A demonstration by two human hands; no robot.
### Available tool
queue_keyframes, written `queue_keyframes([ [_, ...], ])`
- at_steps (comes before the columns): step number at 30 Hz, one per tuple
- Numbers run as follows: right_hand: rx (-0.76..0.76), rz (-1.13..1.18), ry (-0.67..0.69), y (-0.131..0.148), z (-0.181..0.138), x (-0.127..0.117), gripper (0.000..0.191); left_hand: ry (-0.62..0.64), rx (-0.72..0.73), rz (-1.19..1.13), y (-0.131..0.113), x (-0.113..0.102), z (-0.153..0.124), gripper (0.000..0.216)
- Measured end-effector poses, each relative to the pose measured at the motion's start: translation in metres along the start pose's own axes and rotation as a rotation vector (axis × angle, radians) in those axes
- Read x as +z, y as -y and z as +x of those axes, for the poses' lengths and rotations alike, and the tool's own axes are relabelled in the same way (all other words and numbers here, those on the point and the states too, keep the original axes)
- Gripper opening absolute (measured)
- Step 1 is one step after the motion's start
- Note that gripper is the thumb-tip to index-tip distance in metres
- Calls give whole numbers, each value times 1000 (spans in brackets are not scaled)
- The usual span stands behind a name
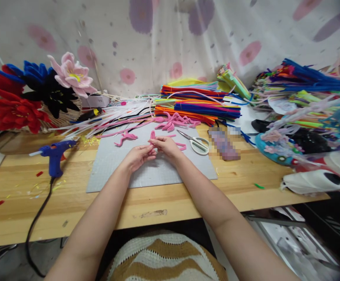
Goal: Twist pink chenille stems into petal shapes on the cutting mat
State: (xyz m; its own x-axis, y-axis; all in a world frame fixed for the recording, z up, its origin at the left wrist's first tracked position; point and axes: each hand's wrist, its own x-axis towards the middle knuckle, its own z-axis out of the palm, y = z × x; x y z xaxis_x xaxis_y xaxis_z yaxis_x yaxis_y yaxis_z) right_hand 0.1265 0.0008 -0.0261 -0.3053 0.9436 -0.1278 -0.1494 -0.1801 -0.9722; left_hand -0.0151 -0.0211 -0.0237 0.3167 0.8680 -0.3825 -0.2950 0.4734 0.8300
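Observation:
Over the grey cutting mat (pixel 108 171), my left hand (pixel 140 156) and my right hand (pixel 165 147) meet at the fingertips, both pinched closed. A short length of pink pipe cleaner (pixel 153 134) pokes up from between their fingers; the rest of it is hidden. To the left on the mat lies a small twisted pink pipe-cleaner piece (pixel 126 137). Behind my hands is a heap of bent pink pieces (pixel 174 121). Beside my right hand rest a folded pink strip (pixel 181 146) and scissors (pixel 197 144) with white handles.
A blue glue gun (pixel 55 156) stands at left, its cord running off the table edge. Pipe-cleaner flowers (pixel 72 74) crowd the back left. Bundles of coloured pipe cleaners (pixel 199 107) line the back. A blurred-out flat object (pixel 224 144) and a white thread spool (pixel 307 182) lie at right.

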Motion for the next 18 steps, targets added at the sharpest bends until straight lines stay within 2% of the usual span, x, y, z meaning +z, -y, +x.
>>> queue_keyframes([
  [2, 54, 3, 125, 1, -2, -4, 33, -18, -40, -25, -2, -1, -1, 9],
  [4, 68, -18, 176, 1, -3, -6, 33, -21, -63, -37, -3, 0, -2, 10],
  [9, -34, -93, -54, -1, -1, -2, 32, -31, -37, -83, -2, 4, -2, 9],
  [12, -70, -128, -131, -3, 2, 2, 32, -52, 2, -79, 0, 5, 0, 8],
  [14, -74, -142, -136, -4, 4, 3, 33, -76, 57, -69, 2, 4, 2, 6],
  [18, -46, -86, -28, -8, 4, 1, 36, -143, 131, -76, 5, 7, 3, 5],
])
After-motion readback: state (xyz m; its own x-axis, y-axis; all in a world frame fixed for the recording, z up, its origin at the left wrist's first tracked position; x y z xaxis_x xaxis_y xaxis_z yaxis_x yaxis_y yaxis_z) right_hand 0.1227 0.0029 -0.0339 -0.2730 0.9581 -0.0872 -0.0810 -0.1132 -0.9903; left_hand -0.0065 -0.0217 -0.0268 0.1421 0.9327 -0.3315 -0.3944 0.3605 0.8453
